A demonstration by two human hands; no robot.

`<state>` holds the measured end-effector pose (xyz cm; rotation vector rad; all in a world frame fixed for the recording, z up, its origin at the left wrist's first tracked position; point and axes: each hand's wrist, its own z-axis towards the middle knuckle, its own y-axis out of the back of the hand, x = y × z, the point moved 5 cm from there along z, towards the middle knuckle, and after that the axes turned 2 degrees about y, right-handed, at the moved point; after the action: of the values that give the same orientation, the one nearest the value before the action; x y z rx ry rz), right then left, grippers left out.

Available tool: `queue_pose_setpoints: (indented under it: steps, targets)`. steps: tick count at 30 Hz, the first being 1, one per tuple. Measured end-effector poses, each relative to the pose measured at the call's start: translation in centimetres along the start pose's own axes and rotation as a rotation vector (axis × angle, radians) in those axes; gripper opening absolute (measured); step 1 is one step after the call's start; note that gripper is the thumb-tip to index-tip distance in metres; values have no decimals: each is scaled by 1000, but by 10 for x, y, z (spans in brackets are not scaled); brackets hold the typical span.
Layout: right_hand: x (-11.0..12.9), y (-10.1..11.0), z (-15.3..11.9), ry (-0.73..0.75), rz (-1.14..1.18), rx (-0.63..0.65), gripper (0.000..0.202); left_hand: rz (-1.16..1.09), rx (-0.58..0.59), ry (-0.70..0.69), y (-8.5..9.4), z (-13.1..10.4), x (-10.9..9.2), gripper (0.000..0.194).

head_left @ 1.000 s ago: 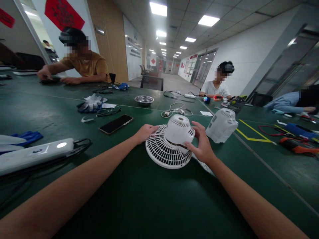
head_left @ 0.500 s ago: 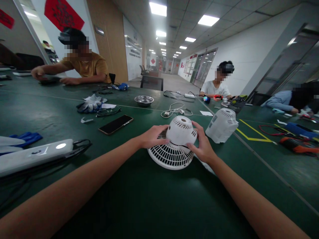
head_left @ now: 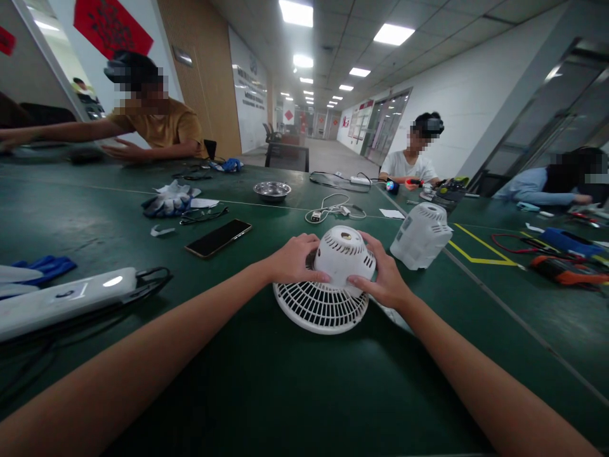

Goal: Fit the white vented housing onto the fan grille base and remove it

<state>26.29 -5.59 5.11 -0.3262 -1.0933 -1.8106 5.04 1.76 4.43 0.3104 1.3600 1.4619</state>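
A white fan's motor housing (head_left: pixel 343 254), dome-shaped with slots and a hole on top, sits above its round grille (head_left: pixel 323 311), which faces down on the green table. My left hand (head_left: pixel 301 259) grips the housing from the left, thumb across its lower front. From the right, my right hand (head_left: pixel 383 273) holds the same housing, its thumb also near the lower front edge. The far fingers of both hands are partly hidden behind the housing. Under my right wrist, a pale flat piece (head_left: pixel 392 315) lies partly covered.
Right of the fan stands a white plastic casing (head_left: pixel 422 236). A phone (head_left: pixel 219 238), gloves (head_left: pixel 171 200), a metal bowl (head_left: pixel 272 191) and a white cable (head_left: pixel 333 211) lie beyond. At left is a white power strip (head_left: pixel 71 298); at right, an orange meter (head_left: pixel 566 271). Several people sit around the table.
The dark gap at the housing's lower edge no longer shows, and the fan sits slightly lower and left in view. The person at left has stretched an arm further left.
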Motion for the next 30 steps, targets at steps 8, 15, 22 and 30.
queue_pose_setpoints:
  steps: [8,15,22,30]
  targets:
    - [3,0,2,28,-83,43,86,-43,1,34,-3,-1,5,74]
    - [0,-3,1,31,-129,58,89,-67,-12,32,-3,-2,4,82]
    - [-1,-3,2,6,-140,76,90,-43,2,55,-3,-1,4,74]
    - [1,-4,3,13,-171,86,95,-83,-7,59,-1,-2,6,73]
